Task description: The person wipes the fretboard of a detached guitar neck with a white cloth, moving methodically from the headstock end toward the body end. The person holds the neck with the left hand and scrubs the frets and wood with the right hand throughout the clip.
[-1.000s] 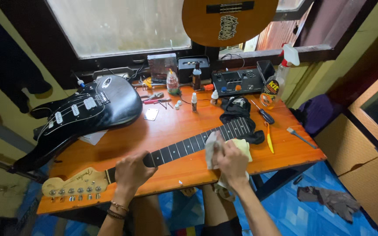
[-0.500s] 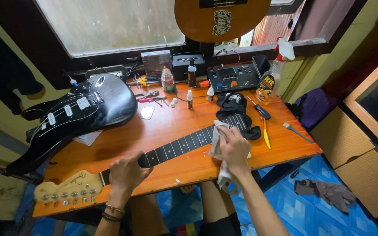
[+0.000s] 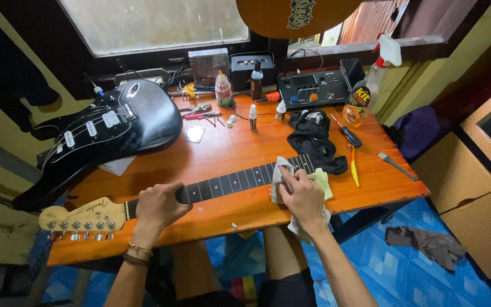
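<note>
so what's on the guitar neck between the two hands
In the head view only bare dark fretboard with pale dot inlays lies between the left hand, wrapped round the guitar neck, and the right hand, which presses a pale cloth on it.

Soft daylight from the frosted window (image 3: 154, 23), dim corners, sharp focus, wide-angle bending at edges

My two arms are bare with no sleeves, my left hand (image 3: 157, 207) has two thin bracelets (image 3: 136, 254) on the wrist, one of small beads and one darker, my right hand (image 3: 303, 196) has no ring, and I wear dark shorts (image 3: 291, 287).
</note>
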